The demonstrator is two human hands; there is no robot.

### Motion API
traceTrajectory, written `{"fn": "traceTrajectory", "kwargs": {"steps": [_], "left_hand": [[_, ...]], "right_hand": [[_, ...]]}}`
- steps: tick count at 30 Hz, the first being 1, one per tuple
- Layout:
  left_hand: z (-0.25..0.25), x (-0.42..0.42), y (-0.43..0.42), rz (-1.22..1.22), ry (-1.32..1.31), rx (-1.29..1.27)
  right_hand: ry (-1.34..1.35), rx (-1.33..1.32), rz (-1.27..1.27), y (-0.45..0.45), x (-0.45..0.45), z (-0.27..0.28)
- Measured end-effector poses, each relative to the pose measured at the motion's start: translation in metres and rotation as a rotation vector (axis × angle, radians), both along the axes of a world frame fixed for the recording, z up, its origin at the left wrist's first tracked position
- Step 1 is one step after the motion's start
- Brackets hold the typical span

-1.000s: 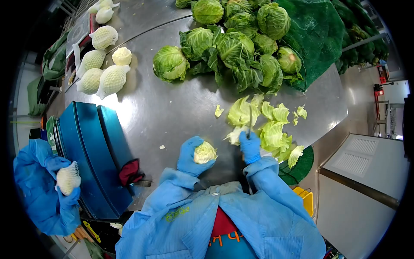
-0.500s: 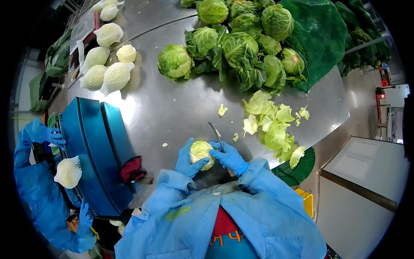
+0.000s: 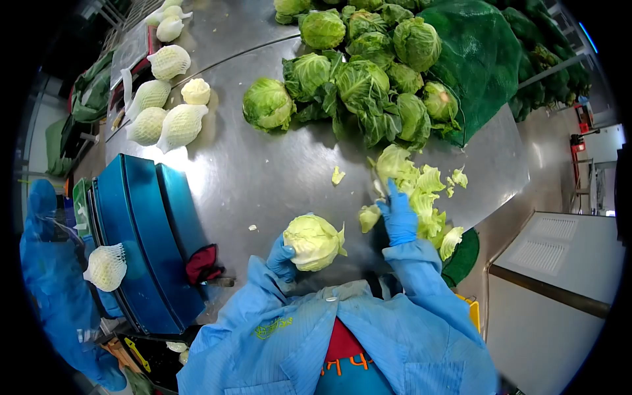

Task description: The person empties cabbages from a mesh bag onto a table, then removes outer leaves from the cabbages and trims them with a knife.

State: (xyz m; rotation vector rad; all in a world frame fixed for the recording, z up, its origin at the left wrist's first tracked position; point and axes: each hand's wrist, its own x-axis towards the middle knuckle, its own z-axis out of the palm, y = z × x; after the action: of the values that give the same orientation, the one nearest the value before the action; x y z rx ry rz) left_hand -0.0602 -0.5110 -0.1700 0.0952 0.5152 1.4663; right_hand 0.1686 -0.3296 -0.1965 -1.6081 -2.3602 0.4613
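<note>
My left hand (image 3: 282, 258) is closed around the lower left side of a pale, trimmed cabbage (image 3: 315, 242), holding it near my body at the table's front. One leaf tip sticks out on the cabbage's right side. To the right, my right hand (image 3: 400, 217) is over the edge of a pile of loose cabbage leaves (image 3: 424, 191), index finger stretched forward. A knife (image 3: 376, 180) shows beside its fingers, its blade blurred and its handle hidden by the hand. Just left of that hand is a piece of leaf (image 3: 369, 217), apart from the pile.
Whole green cabbages (image 3: 362, 85) are heaped at the back beside a green mesh sack (image 3: 471, 66). Netted cabbages (image 3: 181, 126) and a bare one (image 3: 195, 91) lie back left. A blue metal box (image 3: 135, 237) stands left, near a co-worker's blue sleeve (image 3: 49, 263).
My right hand has moved from the cabbage rightward to the leaf pile. The cabbage now shows more fully in my left hand. A leaf piece has appeared by my right hand.
</note>
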Motion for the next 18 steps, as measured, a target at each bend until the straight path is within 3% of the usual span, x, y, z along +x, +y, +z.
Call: {"fn": "traceTrajectory", "kwargs": {"steps": [1, 4, 6, 9, 12, 15, 18], "left_hand": [[0.002, -0.001, 0.003, -0.014, -0.07, 0.048], [-0.01, -0.001, 0.007, -0.032, -0.117, -0.086], [0.0, 0.001, 0.014, -0.031, -0.16, -0.091], [0.006, 0.004, 0.018, -0.02, -0.156, -0.079], [0.006, 0.003, 0.012, -0.001, -0.121, -0.097], [0.013, 0.003, 0.01, -0.007, -0.051, -0.082], [0.026, 0.0, 0.016, -0.025, 0.098, -0.077]], "right_hand": [[0.079, 0.052, -0.02, 0.007, -0.001, 0.01], [0.542, -0.547, 0.037, -0.002, -0.018, 0.068], [0.609, -0.688, 0.218, -0.022, -0.04, 0.103], [0.813, -0.702, 0.378, -0.043, -0.057, 0.094], [1.109, -0.91, 0.288, -0.05, -0.063, 0.08], [1.033, -1.002, 0.215, -0.051, -0.06, 0.075], [1.147, -0.84, 0.285, -0.052, -0.062, 0.086]]}}
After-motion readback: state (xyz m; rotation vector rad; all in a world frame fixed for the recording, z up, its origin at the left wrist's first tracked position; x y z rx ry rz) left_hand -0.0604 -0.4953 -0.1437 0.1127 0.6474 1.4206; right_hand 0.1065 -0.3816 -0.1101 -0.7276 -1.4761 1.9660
